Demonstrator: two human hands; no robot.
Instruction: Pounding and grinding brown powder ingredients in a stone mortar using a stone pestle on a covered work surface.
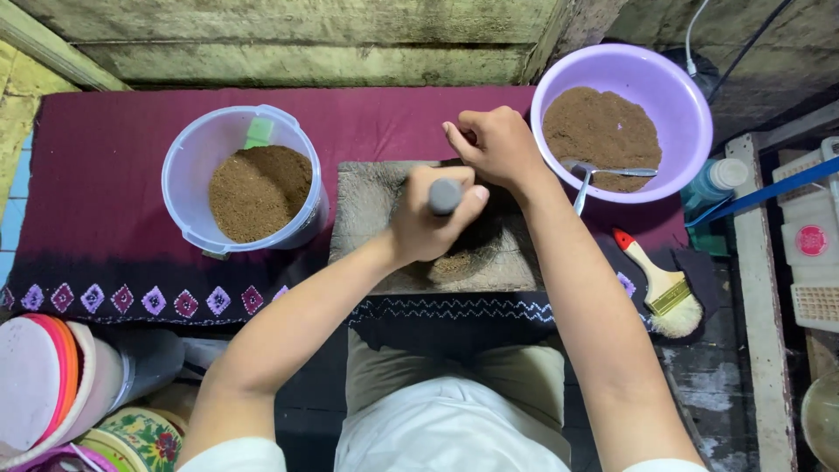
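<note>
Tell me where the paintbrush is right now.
The paintbrush lies at the right of the head view, on the dark cloth's edge, below the purple bowl, right of the person's right forearm.

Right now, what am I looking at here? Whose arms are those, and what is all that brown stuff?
There is just one picture, taken by a camera worn on a person's head, looking down. So the two bare arms belong to that person, who seems to be sitting.

The left hand grips a grey stone pestle, a tool for crushing. It stands on a flat stone slab that has a little brown powder on it. The right hand rests in a loose fist at the far edge of the slab.

The slab lies on a dark red cloth. To the left is a clear plastic tub with brown powder inside. To the right is a purple bowl with more brown powder and a metal spoon. A paintbrush with a pale handle lies nearby. I cannot tell what the powder is.
</note>
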